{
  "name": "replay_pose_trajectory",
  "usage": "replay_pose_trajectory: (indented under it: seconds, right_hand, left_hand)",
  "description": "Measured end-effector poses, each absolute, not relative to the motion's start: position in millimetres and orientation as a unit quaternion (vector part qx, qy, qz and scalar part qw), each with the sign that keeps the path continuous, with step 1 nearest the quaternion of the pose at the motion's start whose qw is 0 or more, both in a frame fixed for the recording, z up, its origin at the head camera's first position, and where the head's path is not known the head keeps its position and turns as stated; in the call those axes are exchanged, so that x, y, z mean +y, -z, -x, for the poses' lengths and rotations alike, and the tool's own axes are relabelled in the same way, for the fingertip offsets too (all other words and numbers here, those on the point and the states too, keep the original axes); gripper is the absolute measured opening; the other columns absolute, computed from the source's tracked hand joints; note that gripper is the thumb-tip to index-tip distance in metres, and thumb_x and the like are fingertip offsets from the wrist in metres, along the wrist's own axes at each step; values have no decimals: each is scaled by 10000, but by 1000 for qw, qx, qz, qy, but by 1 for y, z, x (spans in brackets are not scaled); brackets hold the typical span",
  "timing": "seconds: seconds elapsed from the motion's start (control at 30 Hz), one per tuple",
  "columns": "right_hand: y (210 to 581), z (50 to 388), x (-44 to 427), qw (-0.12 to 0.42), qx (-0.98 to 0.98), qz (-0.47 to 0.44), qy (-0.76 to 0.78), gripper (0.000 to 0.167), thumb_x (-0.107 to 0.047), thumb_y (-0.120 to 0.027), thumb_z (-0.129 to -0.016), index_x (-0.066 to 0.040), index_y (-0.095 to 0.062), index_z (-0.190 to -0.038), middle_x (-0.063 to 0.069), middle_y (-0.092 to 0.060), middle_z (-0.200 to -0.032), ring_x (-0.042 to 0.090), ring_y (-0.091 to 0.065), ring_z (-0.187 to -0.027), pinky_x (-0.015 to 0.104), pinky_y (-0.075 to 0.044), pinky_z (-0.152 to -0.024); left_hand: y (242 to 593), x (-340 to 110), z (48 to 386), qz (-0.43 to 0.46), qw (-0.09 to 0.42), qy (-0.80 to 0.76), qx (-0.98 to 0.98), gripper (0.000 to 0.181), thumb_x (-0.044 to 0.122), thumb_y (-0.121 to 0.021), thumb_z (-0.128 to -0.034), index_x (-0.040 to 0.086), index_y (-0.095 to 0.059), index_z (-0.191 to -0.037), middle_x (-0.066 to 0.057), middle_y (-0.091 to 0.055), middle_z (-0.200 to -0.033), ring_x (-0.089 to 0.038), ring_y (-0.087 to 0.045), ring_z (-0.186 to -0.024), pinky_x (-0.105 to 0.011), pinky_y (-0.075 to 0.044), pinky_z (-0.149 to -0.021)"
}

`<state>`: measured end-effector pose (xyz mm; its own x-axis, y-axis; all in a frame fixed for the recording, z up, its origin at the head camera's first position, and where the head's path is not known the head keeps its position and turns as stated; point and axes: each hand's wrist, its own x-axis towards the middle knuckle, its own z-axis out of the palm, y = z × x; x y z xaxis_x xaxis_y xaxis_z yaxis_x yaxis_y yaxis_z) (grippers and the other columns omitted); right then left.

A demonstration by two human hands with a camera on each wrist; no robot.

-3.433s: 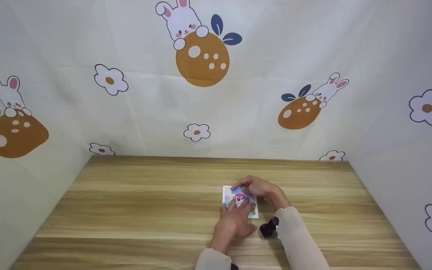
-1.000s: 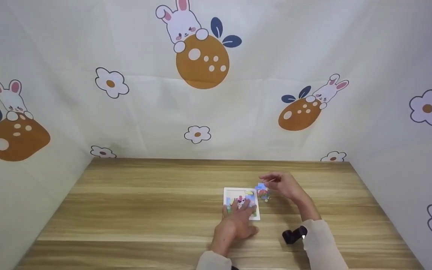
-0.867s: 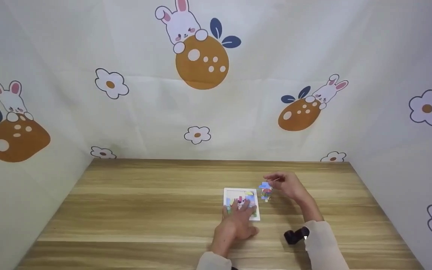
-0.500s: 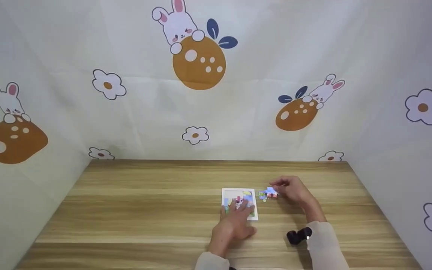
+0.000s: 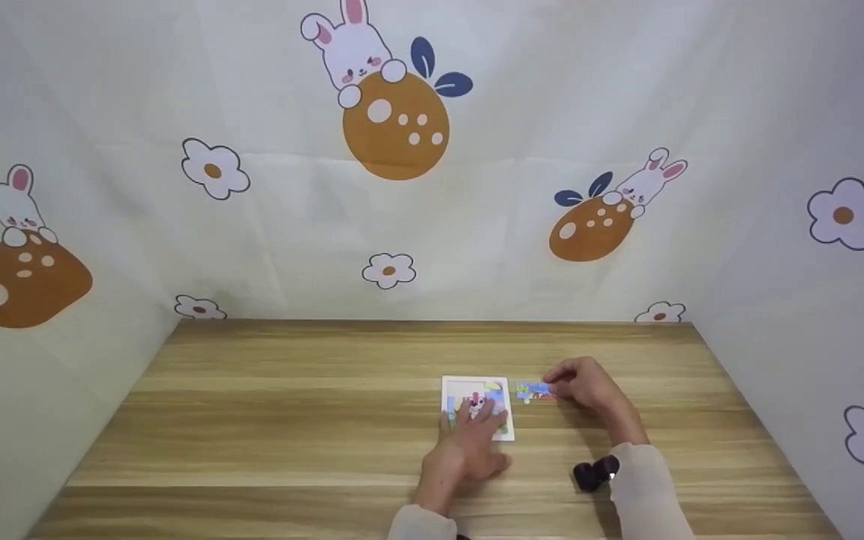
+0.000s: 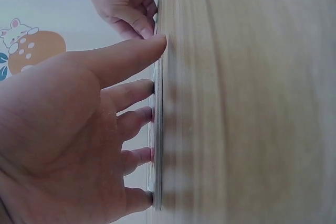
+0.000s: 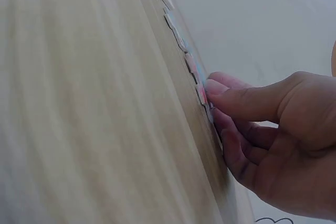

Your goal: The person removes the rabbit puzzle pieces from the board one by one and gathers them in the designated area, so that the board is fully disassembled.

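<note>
A white-framed picture puzzle (image 5: 510, 429) lies flat on the table, a pink cartoon animal in its middle and a pale bare patch at its upper left. Spread across it, the left hand (image 5: 468, 448) presses with its fingertips; the left wrist view shows those fingers (image 6: 137, 158) on the board's thin edge. Just right of the frame are joined puzzle pieces (image 5: 531, 390), blue, green and red. The right hand (image 5: 586, 384) pinches their right end with thumb and fingers, also visible in the right wrist view, where the pieces (image 7: 190, 64) lie at the table surface.
The wood-grain table (image 5: 267, 420) is enclosed by a pale cloth backdrop (image 5: 477, 225) printed with rabbits, oranges and flowers. A black device (image 5: 595, 474) sits at the right wrist, beside the light sleeve (image 5: 646, 487).
The right hand has moved off the frame to the right, drawing out the joined pieces, which have turned to lie sideways. The left hand has stayed on the frame.
</note>
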<state>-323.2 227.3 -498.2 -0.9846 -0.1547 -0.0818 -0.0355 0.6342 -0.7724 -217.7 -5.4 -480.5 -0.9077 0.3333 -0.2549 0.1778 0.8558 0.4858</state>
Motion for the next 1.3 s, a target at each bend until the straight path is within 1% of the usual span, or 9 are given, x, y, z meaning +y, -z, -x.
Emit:
replay_pose_trajectory:
  seconds: [0.1,0.2,0.3,0.53,0.67,0.77,0.87,1.13,1.3]
  right_hand:
    - [496,321,228,77,903,56,420,148,79,-692,-856,-1,-767,-955,119,-746,-956,159,-606,-838,240,-485,-729]
    - [494,319,230,77,904,78,414,150,94,-691,-844,22,-764,-954,143,-747,-949,149,-603,-826,241,-488,-722]
    - [493,318,232,74,907,95,405,152,106,-683,-837,29,-759,-944,140,-739,-927,152,-592,-819,250,-486,-723]
    - [493,320,234,75,912,105,389,144,110,-663,-846,8,-748,-904,85,-719,-878,147,-565,-799,252,-473,-724]
    - [491,319,236,95,907,121,392,111,56,-723,-841,25,-733,-947,100,-709,-895,140,-568,-801,243,-483,-723]
    - [489,317,236,121,904,126,391,179,-5,-791,-810,22,-721,-973,102,-701,-921,148,-577,-817,241,-490,-738]
    - [489,316,236,130,904,126,388,231,-29,-824,-782,19,-708,-975,97,-696,-937,159,-579,-829,248,-488,-750]
    - [492,316,235,103,904,115,399,214,-11,-813,-784,38,-692,-953,108,-679,-905,147,-561,-808,224,-469,-716]
    - [493,317,232,82,910,107,393,201,-44,-820,-792,26,-699,-937,101,-685,-887,142,-566,-796,236,-468,-716]
  left_hand:
    - [480,-5,218,-134,168,-231,949,689,358,-687,-917,217,-415,-1535,-24,-270,-1670,-347,-136,-1570,-636,-92,-1246]
    - [480,-5,217,-137,161,-224,951,690,360,-688,-915,217,-417,-1533,-24,-280,-1667,-350,-148,-1567,-641,-107,-1243]
    - [480,-5,217,-137,158,-226,952,692,355,-694,-908,211,-423,-1529,-28,-291,-1663,-352,-154,-1565,-645,-111,-1240]
    - [481,-5,218,-129,162,-234,950,695,345,-697,-899,215,-429,-1527,-25,-283,-1666,-349,-146,-1568,-640,-92,-1245]
    - [481,-4,217,-128,164,-233,950,699,351,-698,-897,219,-427,-1528,-22,-280,-1667,-353,-144,-1567,-640,-88,-1244]
    - [480,-4,217,-126,166,-232,950,695,352,-697,-900,219,-429,-1527,-21,-279,-1667,-356,-141,-1567,-639,-84,-1245]
    - [480,-4,217,-128,164,-230,951,694,349,-697,-901,213,-430,-1526,-23,-283,-1666,-361,-146,-1565,-642,-91,-1244]
    - [480,-4,216,-132,163,-228,951,690,361,-683,-917,221,-411,-1536,-27,-265,-1671,-355,-140,-1567,-634,-83,-1247]
    - [481,-5,215,-138,150,-231,951,691,345,-694,-910,204,-421,-1529,-43,-284,-1663,-360,-157,-1563,-645,-111,-1240]
